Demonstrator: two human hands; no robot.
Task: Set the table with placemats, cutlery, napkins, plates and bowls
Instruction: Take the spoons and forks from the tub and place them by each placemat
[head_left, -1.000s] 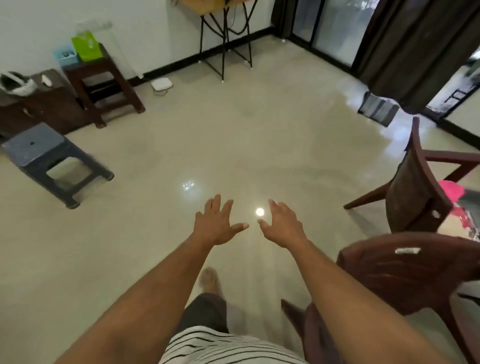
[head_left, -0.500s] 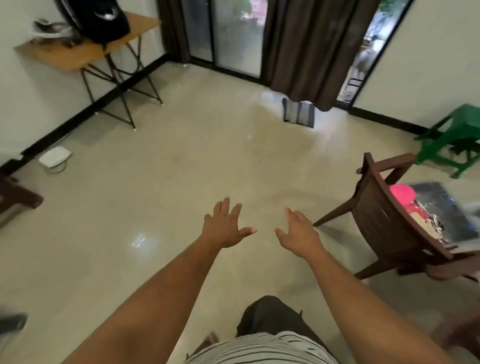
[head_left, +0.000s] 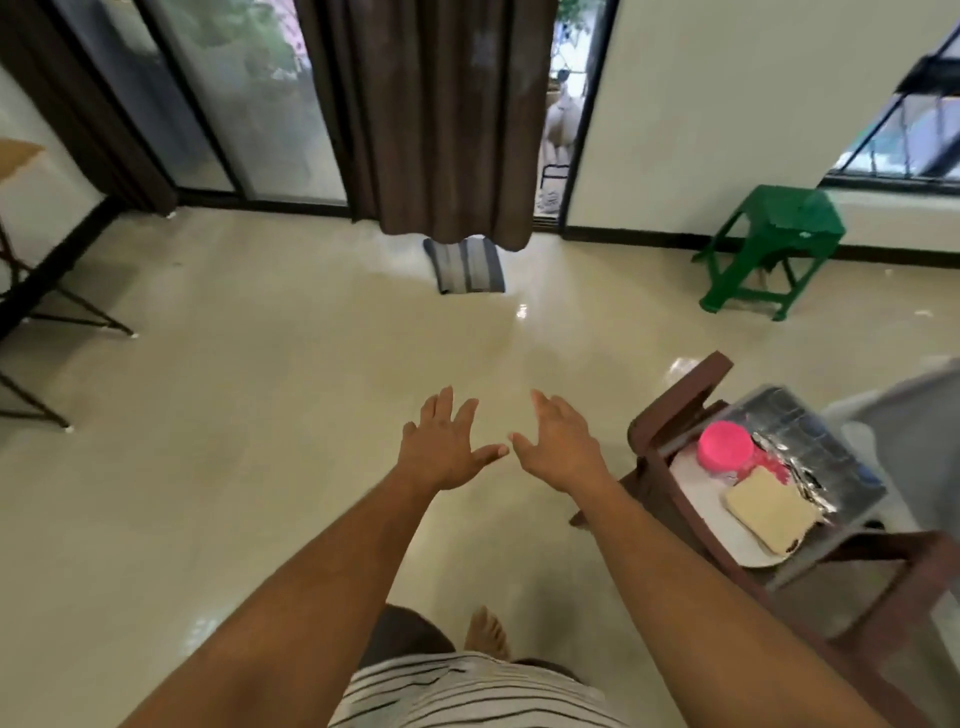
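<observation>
Your left hand (head_left: 441, 452) and right hand (head_left: 558, 449) reach out in front of you over the shiny floor (head_left: 260, 415), palms down, fingers spread wide and holding nothing. Their thumbs nearly meet. The table things are to your right, on a brown chair (head_left: 670, 441). There a white plate (head_left: 737, 540) holds a tan placemat or napkin (head_left: 771, 512); you cannot tell which. Its long side runs slanted, away from you to the left. A pink bowl (head_left: 725, 446) sits upside down just behind it, beside shiny foil (head_left: 810, 457). A green stool (head_left: 774, 244) stands by the far wall.
</observation>
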